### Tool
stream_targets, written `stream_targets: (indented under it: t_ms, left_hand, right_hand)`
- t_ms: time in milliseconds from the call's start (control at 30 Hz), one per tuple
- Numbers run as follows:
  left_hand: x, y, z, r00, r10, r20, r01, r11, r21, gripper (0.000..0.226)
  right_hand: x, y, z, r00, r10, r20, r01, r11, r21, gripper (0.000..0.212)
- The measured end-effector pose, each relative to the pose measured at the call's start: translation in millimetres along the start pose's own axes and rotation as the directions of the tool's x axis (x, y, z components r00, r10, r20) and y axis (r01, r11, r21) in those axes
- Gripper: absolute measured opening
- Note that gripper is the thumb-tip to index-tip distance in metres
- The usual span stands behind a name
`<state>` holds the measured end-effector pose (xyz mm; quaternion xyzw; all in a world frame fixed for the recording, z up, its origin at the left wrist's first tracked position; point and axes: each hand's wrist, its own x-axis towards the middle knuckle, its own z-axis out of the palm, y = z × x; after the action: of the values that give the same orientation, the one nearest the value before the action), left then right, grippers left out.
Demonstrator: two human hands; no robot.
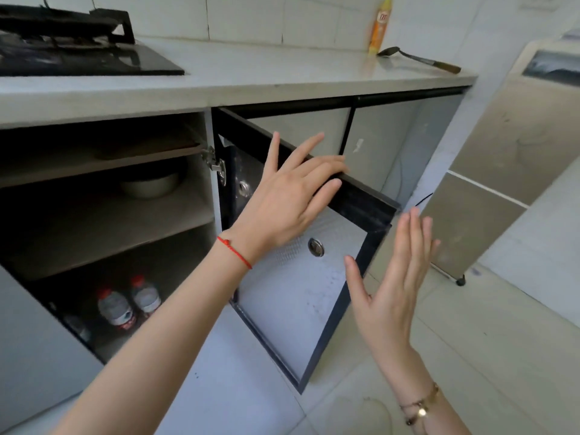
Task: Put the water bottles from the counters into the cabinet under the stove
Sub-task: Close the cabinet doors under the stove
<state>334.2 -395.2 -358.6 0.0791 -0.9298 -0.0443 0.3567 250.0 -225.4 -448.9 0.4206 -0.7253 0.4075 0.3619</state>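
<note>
We saw two water bottles (127, 304) with red caps standing upright side by side on the bottom level of the open cabinet (207, 196) under the stove (78, 54), toward the front of that dark space; a third blurred shape at their left could not be made out. On the shelf (103, 227) above them sat a metal bowl (149, 183). The cabinet door (301, 302) stood swung out toward us on its hinge (215, 163), with a round recessed pull (315, 247) in its pale panel. The left hand (288, 202), a red string at its wrist, lay over the top edge of the door with its fingers (326, 188) straight and spread, resting on the dark frame rather than curled round it. The right hand (392, 284), with a bracelet on its wrist, hung just beside the door's outer edge, its fingers (411, 240) straight and held together, the thumb apart, holding nothing. On the table (251, 73) above, well apart from the stove, an orange bottle (378, 26) stood against the tiled wall with a dark-handled spatula (420, 59) lying just beside it. A tall pale appliance (518, 146) stood on the tiled floor (455, 340) at the right.
</note>
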Motion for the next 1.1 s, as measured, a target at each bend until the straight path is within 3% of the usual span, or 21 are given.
stream_targets:
  t_ms: [200,367,633,833,1100]
  left_hand:
    - [-25.9,7.8,-9.3,0.997,-0.071,-0.043,0.069,0.997,-0.030,0.036]
    - [-65.0,16.7,-31.7,0.988,-0.151,-0.035,0.150,0.988,-0.023,0.046]
    - [-161.0,21.3,-56.5,0.950,-0.290,-0.115,0.289,0.957,-0.030,0.054]
    - [-241.4,28.7,-53.3,0.841,-0.494,-0.222,0.521,0.850,0.081,0.062]
    - [-290.1,7.0,-58.8,0.672,-0.700,-0.239,0.739,0.655,0.160,0.064]
  right_hand:
    - [-17.6,-10.1,8.4,0.997,-0.060,0.049,0.057,0.996,0.066,0.081]
    - [-28.1,-38.3,4.4,0.986,-0.161,0.048,0.157,0.984,0.079,0.081]
    - [-45.3,-93.5,9.4,0.949,-0.298,0.099,0.275,0.941,0.197,0.057]
    - [-50.6,-145.6,26.0,0.885,-0.437,0.162,0.376,0.875,0.306,0.055]
    - [-50.1,-217.0,59.6,0.796,-0.537,0.278,0.430,0.826,0.365,0.058]
